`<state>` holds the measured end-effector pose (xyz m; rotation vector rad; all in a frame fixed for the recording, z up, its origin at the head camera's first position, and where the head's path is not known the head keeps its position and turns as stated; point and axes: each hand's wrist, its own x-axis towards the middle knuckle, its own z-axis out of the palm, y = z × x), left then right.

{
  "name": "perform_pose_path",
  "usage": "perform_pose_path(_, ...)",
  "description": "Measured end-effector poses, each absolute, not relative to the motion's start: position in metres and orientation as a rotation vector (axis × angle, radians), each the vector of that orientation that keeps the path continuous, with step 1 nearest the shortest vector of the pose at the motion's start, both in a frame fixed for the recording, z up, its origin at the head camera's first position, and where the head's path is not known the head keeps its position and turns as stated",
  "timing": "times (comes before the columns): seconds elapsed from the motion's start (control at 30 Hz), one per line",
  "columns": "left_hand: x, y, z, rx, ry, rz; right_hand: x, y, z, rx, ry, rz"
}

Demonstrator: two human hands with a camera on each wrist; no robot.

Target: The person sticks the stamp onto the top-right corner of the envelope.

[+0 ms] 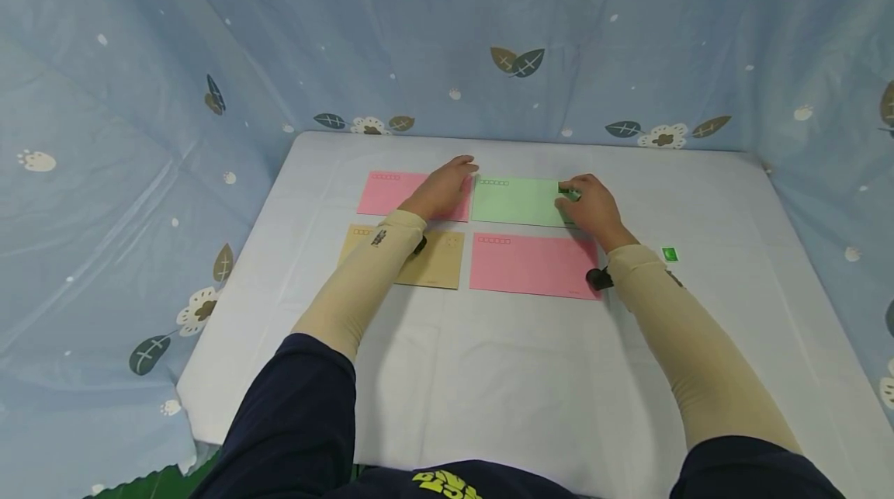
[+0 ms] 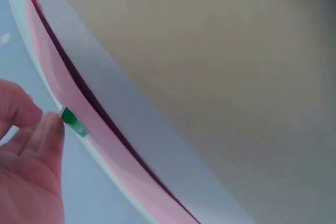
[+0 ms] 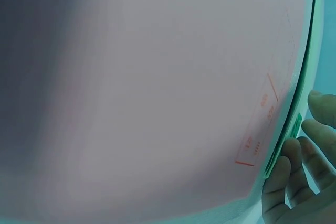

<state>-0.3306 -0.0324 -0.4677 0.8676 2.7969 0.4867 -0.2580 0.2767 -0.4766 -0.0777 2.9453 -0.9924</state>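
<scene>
Four envelopes (image 1: 535,266) and three green stamps (image 1: 670,254) lie near two hands (image 1: 592,208), fingers (image 2: 52,140) loosely extended.

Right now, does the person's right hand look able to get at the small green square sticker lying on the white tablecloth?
Probably yes: the right hand is at the light-green paper envelope, but the sticker lies uncovered beside the right beige sleeve, so drawing back should suffice.

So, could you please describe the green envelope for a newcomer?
On the white table, four envelopes lie in two rows of two. The green envelope is the right one in the far row, with the right hand at its right end. It alone is green; the others are pink or tan.
</scene>
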Motion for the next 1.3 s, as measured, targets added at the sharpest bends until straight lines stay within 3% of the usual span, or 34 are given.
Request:
perform_pose_path(0.57,-0.331,-0.038,-0.468,0.838,2.861,0.628,-0.258,0.276,-0.480,-0.091,2.942,-0.995)
perform_pose_path(1.3,-0.333,-0.083,-0.459,0.810,2.818,0.379,-0.255,0.273,-0.475,-0.075,2.972,-0.975)
